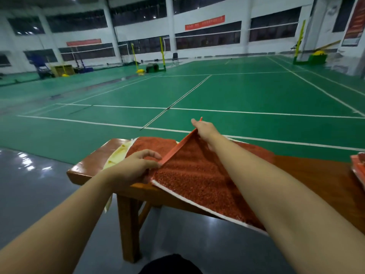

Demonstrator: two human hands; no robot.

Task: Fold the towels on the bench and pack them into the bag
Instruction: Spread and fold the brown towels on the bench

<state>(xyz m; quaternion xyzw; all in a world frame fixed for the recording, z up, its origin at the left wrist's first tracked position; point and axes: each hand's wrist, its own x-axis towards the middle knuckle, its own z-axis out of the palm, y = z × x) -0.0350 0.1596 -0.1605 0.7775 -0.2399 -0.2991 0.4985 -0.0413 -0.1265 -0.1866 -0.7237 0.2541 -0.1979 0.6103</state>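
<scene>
On the wooden bench (92,165) an orange towel (197,175) lies spread over a pale yellow towel (118,155); the left hand (134,167) pinches its near hem corner between thumb and fingertips. The right hand (205,129) pinches the far corner, lifted off the bench; at the bench's right end lies something red (358,169), cut off by the frame.

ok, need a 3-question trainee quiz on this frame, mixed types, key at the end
1. True or false: the orange towel lies fully flat on the bench.
2. Which hand pinches the towel's raised far corner? A) left B) right
3. Fill in: a pale ____ towel lies under the orange one at the bench's left end.

Key:
1. False; one edge is lifted between both hands.
2. B; the right hand holds it up, the left hand pinches the near end of that edge.
3. Yellow.
</scene>
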